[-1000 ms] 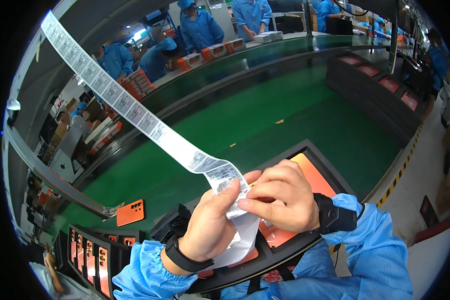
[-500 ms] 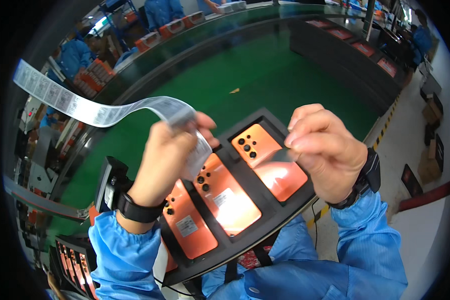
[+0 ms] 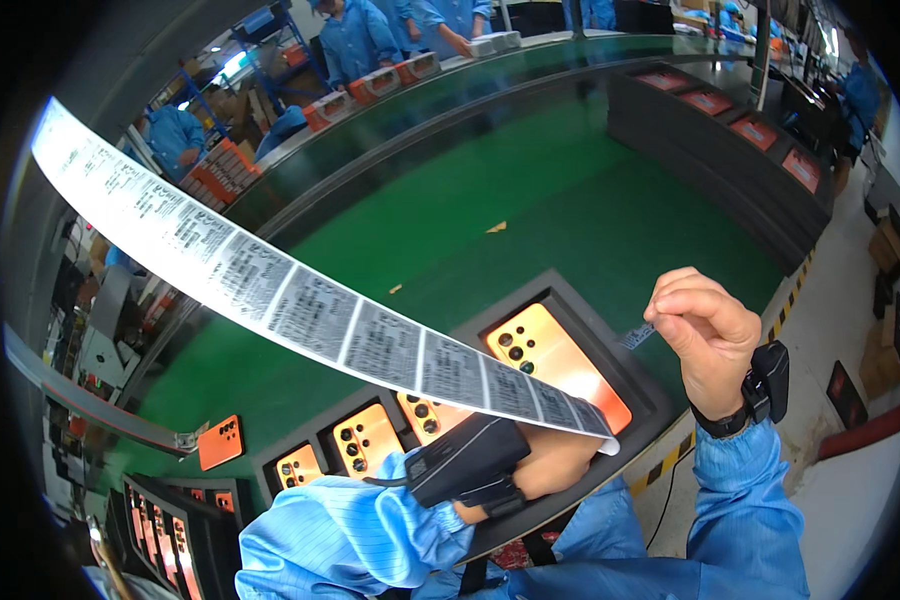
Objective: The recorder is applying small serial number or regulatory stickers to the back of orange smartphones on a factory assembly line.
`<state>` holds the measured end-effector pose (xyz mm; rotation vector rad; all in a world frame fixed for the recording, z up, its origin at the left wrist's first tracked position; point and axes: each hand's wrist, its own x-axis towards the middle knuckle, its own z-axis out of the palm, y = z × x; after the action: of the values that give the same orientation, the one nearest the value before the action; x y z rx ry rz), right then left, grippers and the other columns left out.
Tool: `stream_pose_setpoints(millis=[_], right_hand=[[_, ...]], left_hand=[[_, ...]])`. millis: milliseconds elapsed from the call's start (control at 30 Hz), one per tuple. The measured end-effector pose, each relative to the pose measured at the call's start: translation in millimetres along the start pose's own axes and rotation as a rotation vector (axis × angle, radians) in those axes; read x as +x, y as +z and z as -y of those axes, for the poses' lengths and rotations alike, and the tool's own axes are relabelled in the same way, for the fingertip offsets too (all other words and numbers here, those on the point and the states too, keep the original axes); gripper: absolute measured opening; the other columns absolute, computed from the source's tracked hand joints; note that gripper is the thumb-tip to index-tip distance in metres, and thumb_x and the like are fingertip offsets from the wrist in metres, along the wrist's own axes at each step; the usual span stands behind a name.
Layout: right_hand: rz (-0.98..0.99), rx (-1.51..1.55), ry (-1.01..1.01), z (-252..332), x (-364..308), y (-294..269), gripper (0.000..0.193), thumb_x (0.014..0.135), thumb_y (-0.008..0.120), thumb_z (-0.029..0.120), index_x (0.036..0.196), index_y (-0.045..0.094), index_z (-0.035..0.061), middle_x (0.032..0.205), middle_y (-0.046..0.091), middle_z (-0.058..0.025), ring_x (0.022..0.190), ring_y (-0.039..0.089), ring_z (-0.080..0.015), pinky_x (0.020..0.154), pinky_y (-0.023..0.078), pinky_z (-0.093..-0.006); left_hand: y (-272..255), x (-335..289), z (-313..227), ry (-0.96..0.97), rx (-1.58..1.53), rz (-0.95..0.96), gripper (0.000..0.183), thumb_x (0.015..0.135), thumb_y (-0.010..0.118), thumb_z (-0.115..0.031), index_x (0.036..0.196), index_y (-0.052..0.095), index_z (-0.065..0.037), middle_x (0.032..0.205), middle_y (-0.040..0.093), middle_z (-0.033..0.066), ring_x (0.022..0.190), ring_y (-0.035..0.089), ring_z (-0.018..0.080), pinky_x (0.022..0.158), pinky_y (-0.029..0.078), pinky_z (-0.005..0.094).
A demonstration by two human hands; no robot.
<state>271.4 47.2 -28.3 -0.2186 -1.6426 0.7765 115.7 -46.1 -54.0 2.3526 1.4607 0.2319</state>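
Note:
A long white strip of printed labels slants from the upper left down to my left hand. That hand is low over the black foam tray, its fingers mostly covered by the strip, which it appears to hold near the curled end. Off the tray's right side, my right hand pinches a small printed label between thumb and fingertips. Orange phones lie back up in the tray's slots. The rightmost phone is largely visible; another phone is partly covered by my left sleeve.
A loose orange phone lies left of the tray, above stacked trays of phones. Green belt stretches beyond. A tall stack of black trays stands at the far right. Co-workers in blue are across the line.
My left hand has moved right and down with the strip, now stretched straighter across the view. My right hand has drawn away rightward from the rightmost phone, pinching a label. The view has shifted.

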Motion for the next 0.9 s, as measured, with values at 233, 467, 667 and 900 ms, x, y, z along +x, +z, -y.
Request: stream_pose_setpoints(millis=[233,467,667,900], right_hand=[[-0.013,0.006,0.164,-12.1,-3.1,1.7,0.01,0.075,0.066,-0.005,0.084,0.063,-0.0039,0.08,0.064,-0.0108,0.076,0.06,-0.0187,0.068,0.047,-0.0276],[0.016,0.07,0.288,-32.0,-10.2,-3.0,0.009,0.079,0.062,-0.004,0.088,0.061,-0.0055,0.081,0.062,-0.0081,0.074,0.058,-0.0124,0.067,0.045,-0.0232],[0.059,0.351,0.478,-49.2,-20.6,-20.5,0.01,0.082,0.063,0.0,0.091,0.061,-0.0029,0.082,0.061,-0.0042,0.076,0.057,-0.0084,0.068,0.045,-0.0205],[0.505,0.363,0.552,-61.0,-30.1,-20.8,0.011,0.079,0.067,0.006,0.087,0.062,0.001,0.08,0.061,-0.0038,0.073,0.056,-0.0091,0.069,0.045,-0.0243]], left_hand=[[17.0,-0.2,9.5,0.043,0.046,-0.04,0.013,0.069,0.06,-0.015,0.077,0.061,-0.005,0.077,0.06,0.0141,0.076,0.06,0.0304,0.069,0.047,0.0407],[59.7,-4.2,-1.6,-0.06,0.33,-0.185,0.011,0.07,0.058,-0.016,0.074,0.058,-0.005,0.076,0.058,0.0118,0.075,0.058,0.0282,0.069,0.046,0.0392],[-5.2,-3.0,18.2,0.096,-0.186,-0.088,0.013,0.074,0.055,-0.017,0.075,0.052,-0.005,0.076,0.055,0.0092,0.073,0.054,0.0247,0.067,0.044,0.0346],[-24.4,30.4,104.8,-0.154,-0.166,-0.425,0.012,0.07,0.06,-0.009,0.079,0.059,-0.002,0.072,0.058,0.0131,0.065,0.058,0.0274,0.057,0.044,0.0369]])
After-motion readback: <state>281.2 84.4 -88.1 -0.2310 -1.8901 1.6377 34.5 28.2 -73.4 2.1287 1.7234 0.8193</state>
